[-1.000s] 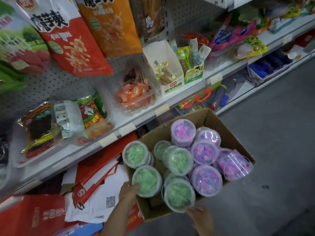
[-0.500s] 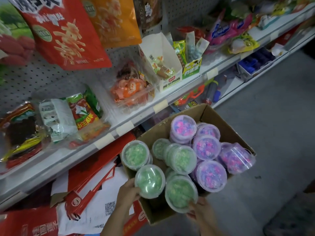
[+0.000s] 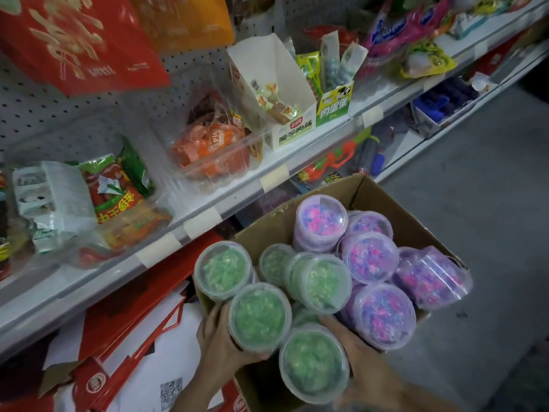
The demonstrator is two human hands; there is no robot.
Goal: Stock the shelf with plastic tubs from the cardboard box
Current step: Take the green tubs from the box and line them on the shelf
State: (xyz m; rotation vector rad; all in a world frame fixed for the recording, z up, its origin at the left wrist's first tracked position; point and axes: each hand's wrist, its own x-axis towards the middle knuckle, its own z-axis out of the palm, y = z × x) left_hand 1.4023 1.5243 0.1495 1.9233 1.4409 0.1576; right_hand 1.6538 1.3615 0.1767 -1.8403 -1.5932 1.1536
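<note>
My left hand (image 3: 219,337) wraps one green tub (image 3: 260,316) and my right hand (image 3: 361,356) cups another green tub (image 3: 313,364); they look light, stiff and smooth-walled, so I'd grip round the sides below the lid.

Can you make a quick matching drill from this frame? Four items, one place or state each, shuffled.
1. left hand
2. right hand
3. purple tubs
4. orange packets

A. in a clear bin on the shelf
B. far and right part of the cardboard box
C. grips a green tub
D. against the nearest green tub

Pairs: 1-C, 2-D, 3-B, 4-A
</note>
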